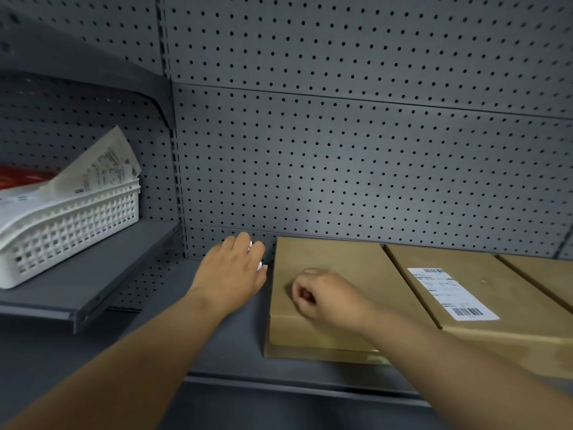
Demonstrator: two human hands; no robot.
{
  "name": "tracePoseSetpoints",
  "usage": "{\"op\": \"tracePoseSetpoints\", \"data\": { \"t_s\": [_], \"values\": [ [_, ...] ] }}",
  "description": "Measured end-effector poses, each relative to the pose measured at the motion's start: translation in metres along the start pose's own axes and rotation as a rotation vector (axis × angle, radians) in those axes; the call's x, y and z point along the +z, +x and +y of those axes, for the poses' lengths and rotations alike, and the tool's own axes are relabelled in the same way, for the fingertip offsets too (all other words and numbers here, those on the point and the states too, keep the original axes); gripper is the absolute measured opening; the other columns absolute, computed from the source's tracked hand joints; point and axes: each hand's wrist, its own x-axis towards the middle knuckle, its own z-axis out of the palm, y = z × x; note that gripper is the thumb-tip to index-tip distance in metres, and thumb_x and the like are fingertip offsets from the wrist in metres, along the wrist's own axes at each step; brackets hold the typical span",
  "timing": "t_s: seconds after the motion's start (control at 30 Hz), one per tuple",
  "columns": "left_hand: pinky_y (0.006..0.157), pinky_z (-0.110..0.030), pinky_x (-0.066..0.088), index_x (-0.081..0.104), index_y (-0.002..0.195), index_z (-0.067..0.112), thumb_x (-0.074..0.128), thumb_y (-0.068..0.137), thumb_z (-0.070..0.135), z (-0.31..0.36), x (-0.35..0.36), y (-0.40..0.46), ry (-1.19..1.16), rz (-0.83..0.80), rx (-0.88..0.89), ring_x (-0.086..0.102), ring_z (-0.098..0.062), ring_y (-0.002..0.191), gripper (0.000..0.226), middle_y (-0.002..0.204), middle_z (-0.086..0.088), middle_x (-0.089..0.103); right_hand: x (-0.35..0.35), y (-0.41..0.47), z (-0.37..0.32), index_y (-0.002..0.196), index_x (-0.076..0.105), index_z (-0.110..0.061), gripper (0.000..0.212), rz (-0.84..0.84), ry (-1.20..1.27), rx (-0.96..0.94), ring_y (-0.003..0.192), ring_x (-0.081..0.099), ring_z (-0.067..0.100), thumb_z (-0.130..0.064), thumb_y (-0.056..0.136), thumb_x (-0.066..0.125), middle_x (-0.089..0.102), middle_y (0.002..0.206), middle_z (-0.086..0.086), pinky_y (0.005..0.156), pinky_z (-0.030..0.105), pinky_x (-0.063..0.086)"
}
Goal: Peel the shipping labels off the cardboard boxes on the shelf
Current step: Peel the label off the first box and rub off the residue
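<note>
Three flat cardboard boxes lie side by side on the grey shelf (235,342). The left box (341,262) shows no label on its top. The middle box (483,293) carries a white shipping label (451,293) with barcodes. The right box (545,274) is only partly in view. My left hand (232,271) hovers beside the left box's far left corner, fingers curled around small white bits, likely a crumpled label. My right hand (325,296) rests on the left box's top, fingers curled shut with nothing visible inside.
A white plastic basket (71,228) stands on a higher shelf board (93,287) at left, holding peeled labels and white and red packets. Grey pegboard (341,150) forms the back wall. Bare shelf surface lies left of the boxes.
</note>
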Motion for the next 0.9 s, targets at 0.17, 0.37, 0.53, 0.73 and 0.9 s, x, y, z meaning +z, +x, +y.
{"op": "tracePoseSetpoints", "data": {
  "t_s": [0.17, 0.37, 0.53, 0.73, 0.9],
  "values": [
    [0.042, -0.03, 0.041, 0.053, 0.067, 0.011, 0.077, 0.065, 0.029, -0.009, 0.005, -0.002, -0.008, 0.01, -0.025, 0.049, -0.022, 0.051, 0.031, 0.066, -0.007, 0.049, -0.004, 0.029, 0.039, 0.09, 0.062, -0.006, 0.016, 0.049, -0.062, 0.295, 0.09, 0.059, 0.028, -0.015, 0.086, 0.049, 0.064, 0.099, 0.013, 0.076, 0.028, 0.042],
    [0.041, -0.03, 0.041, 0.053, 0.066, 0.013, 0.079, 0.062, 0.031, -0.016, 0.012, -0.007, -0.009, 0.022, -0.022, 0.049, -0.021, 0.051, 0.033, 0.065, -0.005, 0.05, 0.019, 0.072, 0.014, 0.094, 0.059, -0.005, 0.016, 0.011, -0.041, 0.221, 0.097, 0.058, 0.032, -0.013, 0.088, 0.047, 0.059, 0.104, 0.015, 0.078, 0.031, 0.044],
    [0.042, -0.028, 0.041, 0.056, 0.067, 0.013, 0.08, 0.061, 0.031, -0.02, 0.015, -0.008, -0.02, 0.035, -0.009, 0.048, -0.02, 0.049, 0.031, 0.064, -0.005, 0.049, 0.021, 0.085, 0.036, 0.094, 0.061, -0.006, 0.021, 0.037, -0.116, 0.435, 0.096, 0.059, 0.03, -0.015, 0.091, 0.042, 0.064, 0.103, 0.014, 0.07, 0.03, 0.04],
    [0.041, -0.032, 0.041, 0.052, 0.069, 0.012, 0.078, 0.064, 0.028, -0.023, 0.014, -0.005, -0.05, 0.017, 0.0, 0.049, -0.022, 0.051, 0.031, 0.066, -0.007, 0.049, 0.016, 0.067, 0.0, 0.095, 0.059, -0.008, 0.015, -0.044, -0.067, 0.09, 0.094, 0.058, 0.029, -0.016, 0.087, 0.049, 0.061, 0.104, 0.013, 0.078, 0.033, 0.046],
    [0.042, -0.029, 0.041, 0.052, 0.069, 0.011, 0.077, 0.067, 0.028, -0.023, 0.013, -0.004, -0.075, -0.017, 0.004, 0.049, -0.022, 0.052, 0.03, 0.067, -0.006, 0.049, 0.0, 0.047, 0.025, 0.091, 0.06, -0.009, 0.015, -0.055, -0.111, 0.167, 0.092, 0.059, 0.027, -0.017, 0.086, 0.049, 0.063, 0.099, 0.01, 0.076, 0.034, 0.047]
  ]
}}
